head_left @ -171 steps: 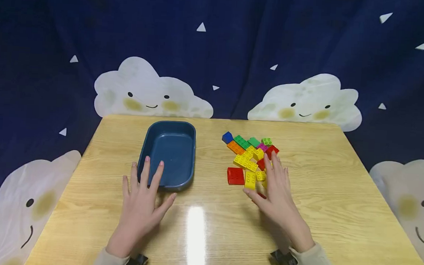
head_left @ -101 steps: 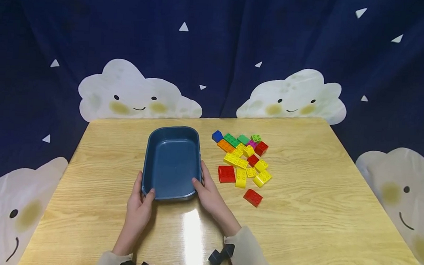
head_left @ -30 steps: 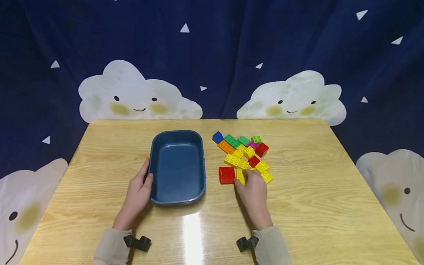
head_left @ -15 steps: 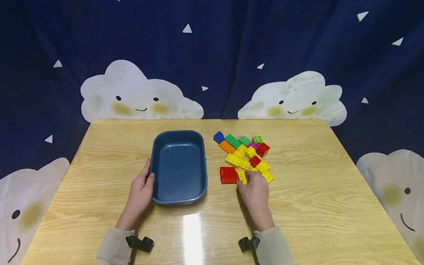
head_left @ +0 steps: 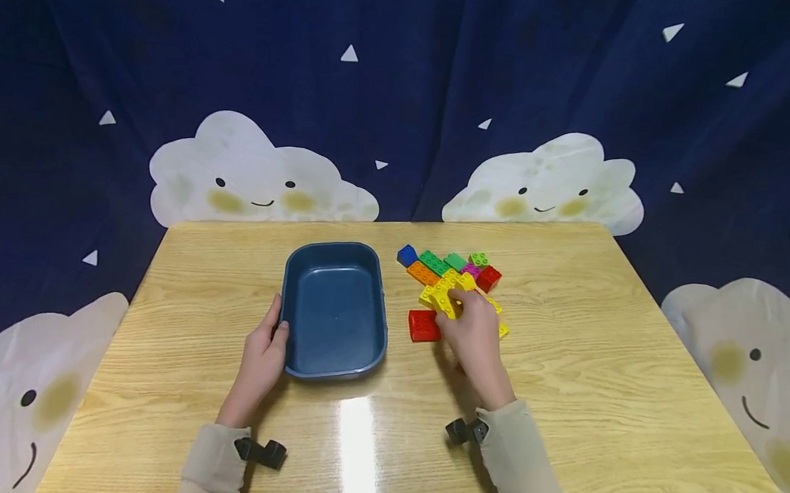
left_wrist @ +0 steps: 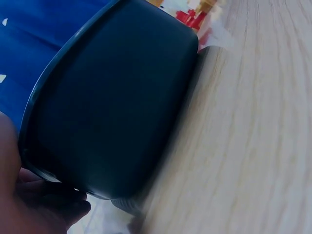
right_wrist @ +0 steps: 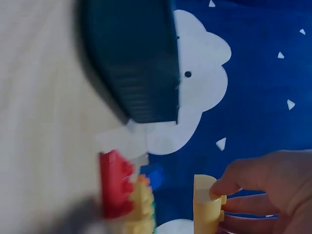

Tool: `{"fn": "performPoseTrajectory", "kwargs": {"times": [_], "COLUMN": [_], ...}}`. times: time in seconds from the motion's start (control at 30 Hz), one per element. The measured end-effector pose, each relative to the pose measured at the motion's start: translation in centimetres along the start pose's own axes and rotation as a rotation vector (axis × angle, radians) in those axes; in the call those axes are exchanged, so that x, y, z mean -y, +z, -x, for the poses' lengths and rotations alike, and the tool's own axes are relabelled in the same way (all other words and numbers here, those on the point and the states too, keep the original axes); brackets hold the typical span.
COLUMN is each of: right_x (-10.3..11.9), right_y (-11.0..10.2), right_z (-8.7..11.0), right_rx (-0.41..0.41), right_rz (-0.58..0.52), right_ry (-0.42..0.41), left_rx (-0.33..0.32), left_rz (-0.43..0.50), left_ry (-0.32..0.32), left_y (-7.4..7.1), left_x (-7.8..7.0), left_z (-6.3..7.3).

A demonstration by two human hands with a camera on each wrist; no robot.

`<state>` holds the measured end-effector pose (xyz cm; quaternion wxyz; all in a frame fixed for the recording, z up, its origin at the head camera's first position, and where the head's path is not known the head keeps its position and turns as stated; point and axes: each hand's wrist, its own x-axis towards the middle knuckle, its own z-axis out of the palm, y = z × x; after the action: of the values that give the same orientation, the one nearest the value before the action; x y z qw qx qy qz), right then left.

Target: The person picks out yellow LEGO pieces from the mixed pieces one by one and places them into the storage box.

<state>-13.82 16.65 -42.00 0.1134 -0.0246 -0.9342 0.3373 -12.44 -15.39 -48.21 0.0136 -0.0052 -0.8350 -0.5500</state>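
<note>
My left hand (head_left: pixel 262 355) grips the left side of a dark blue rectangular bin (head_left: pixel 336 318), thumb near the rim; the bin stands on the table with nothing inside. In the left wrist view the fingers (left_wrist: pixel 63 204) curl under its wall. My right hand (head_left: pixel 476 338) pinches a yellow toy building block (head_left: pixel 444 300), raised a little over the pile. In the right wrist view this block (right_wrist: pixel 204 207) shows a rounded back and studs between thumb and fingers. A red block (head_left: pixel 424 326) lies just left of the right hand. The hand hides several near blocks.
Behind the right hand lie several loose blocks, among them a blue one (head_left: pixel 407 255), an orange one (head_left: pixel 423 273), a green one (head_left: pixel 433 262) and a red one (head_left: pixel 489 278). A wooden table (head_left: pixel 598 364) carries everything; a dark blue curtain (head_left: pixel 418 89) hangs at its far edge.
Both hands took hold of the bin and shifted it slightly right and nearer. The right hand then let go, moved to the pile and has now lifted a yellow block.
</note>
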Motion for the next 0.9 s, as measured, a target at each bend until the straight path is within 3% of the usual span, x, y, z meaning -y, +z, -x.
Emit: {"fn": "performPoseTrajectory", "kwargs": {"times": [0.4, 0.67, 0.9], "right_x": [6.6, 9.1, 11.1], "right_y": [0.6, 3.5, 5.8], "right_z": [-2.9, -4.6, -6.1], "right_rx": [0.125, 0.251, 0.362], "right_rz": [-0.001, -0.049, -0.057], "right_ry": [-0.137, -0.206, -0.213], "left_rx": [-0.029, -0.036, -0.038], "left_rz": [-0.009, -0.002, -0.001], "left_ry": [0.028, 0.019, 0.016], "left_y": [-0.1, 0.0, 0.1], "left_x": [-0.1, -0.1, -0.2], "left_z": [0.0, 0.0, 0.0]}}
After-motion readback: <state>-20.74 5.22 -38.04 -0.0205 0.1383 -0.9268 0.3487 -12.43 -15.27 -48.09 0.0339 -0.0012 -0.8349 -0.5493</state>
